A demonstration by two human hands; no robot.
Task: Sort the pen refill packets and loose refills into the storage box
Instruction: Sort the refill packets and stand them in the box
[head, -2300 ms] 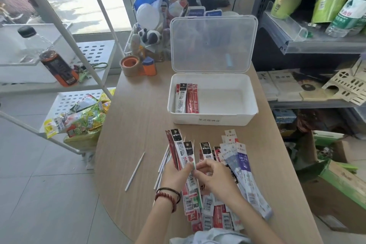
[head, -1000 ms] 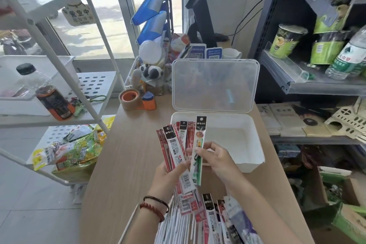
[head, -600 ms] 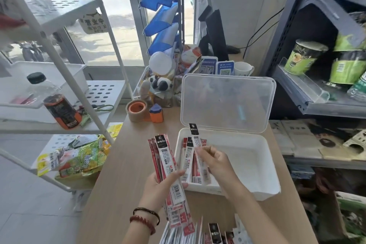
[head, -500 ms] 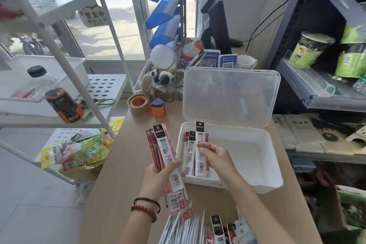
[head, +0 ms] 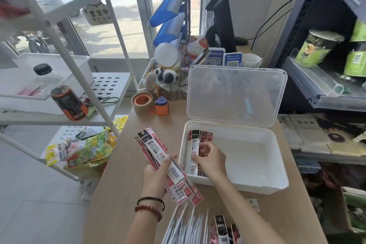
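- Left hand (head: 153,177) is clamped around a fanned bunch of refill packets (head: 161,161), held above the table (head: 118,194) just left of the box and tilted with tops up-left
- Those packets are long narrow sleeves, red and white, black header at the top, barcodes near the bottom; the top one is mostly white
- Right hand (head: 211,159) reaches inside the storage box (head: 247,164), fingers (head: 204,147) pinched on a white packet (head: 194,152) with a black header
- That packet lies along the left wall of the box, on or beside a few red packets (head: 206,137) already stacked there; cannot tell if it is fully set down
- Box is white, rectangular, shallow; clear lid (head: 235,93) stands open behind it; the right part of the box floor is bare
- Loose refills (head: 188,228), thin white sticks, lie in a pile on the table at the bottom edge, near the person
- More packets (head: 221,230) with black headers sit just right of the loose refills, partly cut off by the frame
- Tape roll (head: 142,102) sits on the table beyond the box, to the left
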